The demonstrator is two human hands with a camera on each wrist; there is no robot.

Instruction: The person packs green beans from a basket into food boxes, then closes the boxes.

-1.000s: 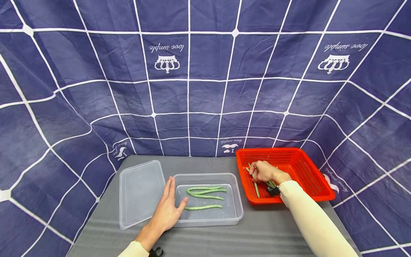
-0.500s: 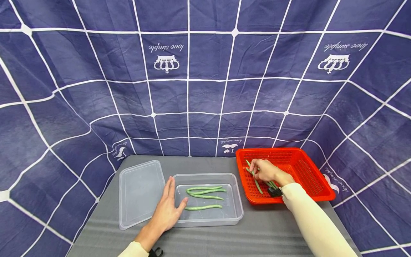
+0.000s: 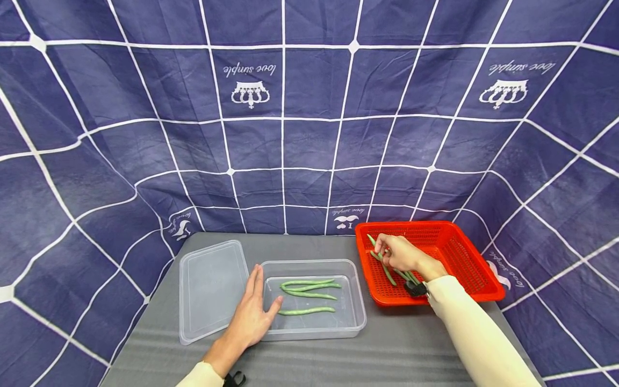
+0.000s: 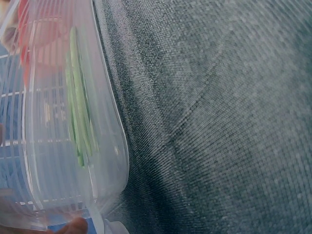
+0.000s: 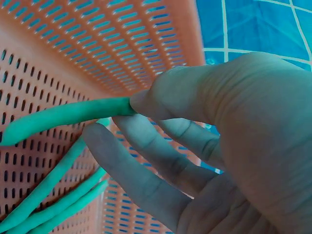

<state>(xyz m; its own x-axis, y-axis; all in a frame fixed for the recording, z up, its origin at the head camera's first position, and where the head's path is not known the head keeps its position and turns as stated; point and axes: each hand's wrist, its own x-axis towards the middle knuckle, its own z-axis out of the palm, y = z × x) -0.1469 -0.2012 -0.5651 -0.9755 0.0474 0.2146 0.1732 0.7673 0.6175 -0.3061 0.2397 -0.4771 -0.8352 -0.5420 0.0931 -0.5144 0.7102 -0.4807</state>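
My right hand (image 3: 401, 253) pinches a green bean (image 5: 68, 117) between thumb and fingers over the red basket (image 3: 464, 271). The bean slants across the basket's left side in the head view. Several other green beans (image 5: 53, 187) lie beneath it on the slotted floor. My left hand (image 3: 251, 314) lies with straight fingers on the left rim of a clear plastic container (image 3: 329, 322), thumb over the inner edge. In that container rest a few green beans (image 3: 309, 294); the left wrist view shows the beans (image 4: 80, 102) through its wall.
A translucent lid (image 3: 213, 293) lies flat at the left of the container, partly behind the left hand. Grey cloth (image 3: 309, 365) covers the table. A blue checked curtain (image 3: 309, 145) encloses the back and sides.
My right hand has risen slightly with the pinched bean, which has shifted up and away from the basket's near side. The left hand stays at the container.
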